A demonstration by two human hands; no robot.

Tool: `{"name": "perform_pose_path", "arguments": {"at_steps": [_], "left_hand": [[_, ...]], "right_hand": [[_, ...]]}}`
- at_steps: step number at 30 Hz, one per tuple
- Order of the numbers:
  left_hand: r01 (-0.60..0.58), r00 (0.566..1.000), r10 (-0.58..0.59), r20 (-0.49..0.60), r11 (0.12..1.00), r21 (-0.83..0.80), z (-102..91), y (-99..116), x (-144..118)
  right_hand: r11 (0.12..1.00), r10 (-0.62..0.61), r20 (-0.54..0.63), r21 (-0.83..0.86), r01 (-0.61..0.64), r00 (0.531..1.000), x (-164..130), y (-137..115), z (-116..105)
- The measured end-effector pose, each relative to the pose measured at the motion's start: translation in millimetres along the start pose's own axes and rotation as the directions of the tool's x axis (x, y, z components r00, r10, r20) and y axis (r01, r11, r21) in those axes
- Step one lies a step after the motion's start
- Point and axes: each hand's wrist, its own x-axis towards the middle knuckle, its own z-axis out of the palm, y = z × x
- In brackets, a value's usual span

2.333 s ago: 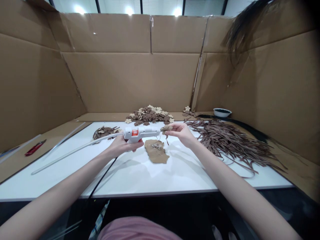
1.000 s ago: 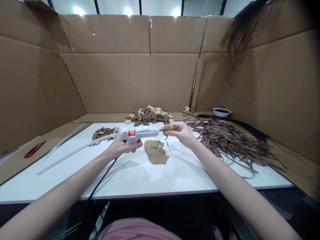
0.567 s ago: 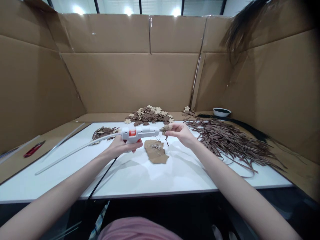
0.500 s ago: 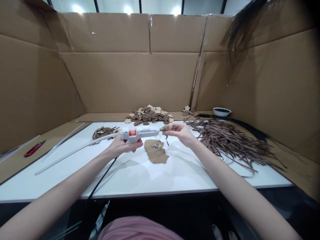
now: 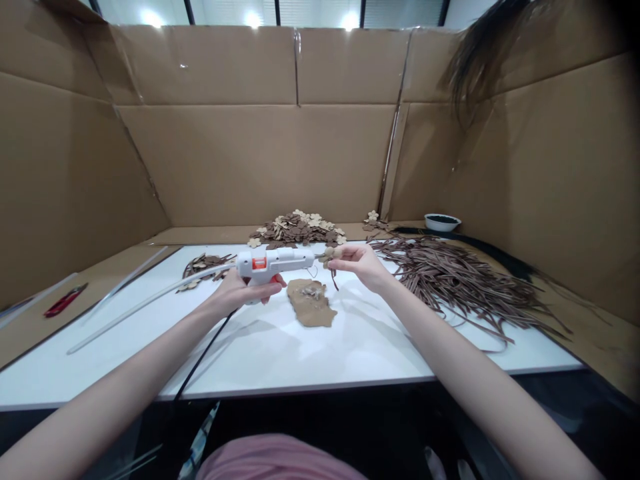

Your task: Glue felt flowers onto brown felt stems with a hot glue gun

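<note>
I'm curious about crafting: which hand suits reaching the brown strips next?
Probably the right hand: though pinching a small piece, it's nearer the strips; the left hand grips the glue gun.

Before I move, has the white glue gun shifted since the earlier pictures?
Yes, slightly: the white glue gun in the left hand has moved left, judged against the torn cardboard piece on the board.

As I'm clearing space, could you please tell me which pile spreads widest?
The brown strips, right of the right hand; they cover far more area than the flower heap, back cluster or small left pile.
</note>
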Motion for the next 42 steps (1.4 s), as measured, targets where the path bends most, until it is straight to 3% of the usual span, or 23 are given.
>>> {"name": "perform_pose_path", "arguments": {"at_steps": [14,19,24,30,42], "left_hand": [[0.080,0.997,-0.080,0.009,0.997,-0.013,-8.1,2,-5],[0.091,0.996,-0.091,0.008,0.996,-0.002,-17.0,-10,-14],[0.217,0.975,-0.219,0.022,0.973,0.079,-21.8,-14,-24],[0.289,0.951,-0.303,0.059,0.942,0.172,-24.0,-18,-31],[0.284,0.953,-0.301,0.036,0.929,0.239,-32.5,-28,-42]], "right_hand": [[0.973,0.187,0.051,-0.145,-0.178,0.981,0,0,-13],[0.930,0.310,0.062,-0.225,-0.289,0.949,0,-4,-25],[0.862,0.432,0.066,-0.325,-0.390,0.900,0,-5,-38],[0.841,0.469,0.065,-0.337,-0.423,0.881,-1,-6,-41],[0.832,0.480,0.045,-0.341,-0.438,0.876,-2,-8,-35]]}}
